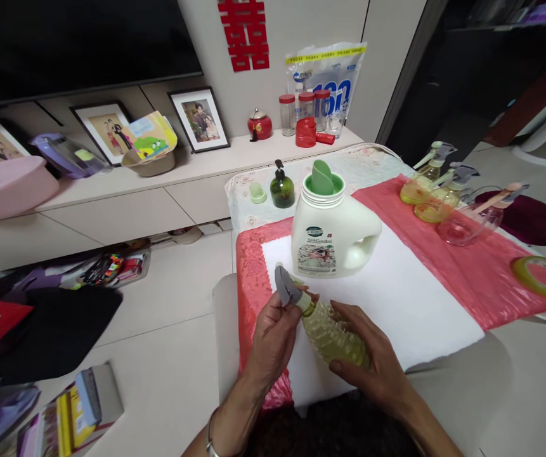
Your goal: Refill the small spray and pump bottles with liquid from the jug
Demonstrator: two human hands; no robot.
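Observation:
I hold a clear spray bottle (328, 332) of yellowish liquid tilted over the white sheet (396, 298). My left hand (271, 339) is closed around its grey trigger head (286, 289) at the neck. My right hand (373, 355) wraps the bottle's body from the right. Just beyond stands a white detergent jug (330, 238) with a green spout and its handle to the right.
Three more spray bottles (437, 190) lie on the pink cloth at the right, with a roll of green tape (543, 276) near them. A dark green pump bottle (282, 187) and a small green cap (257, 192) stand behind. Shelf with photo frames at left; clutter on the floor.

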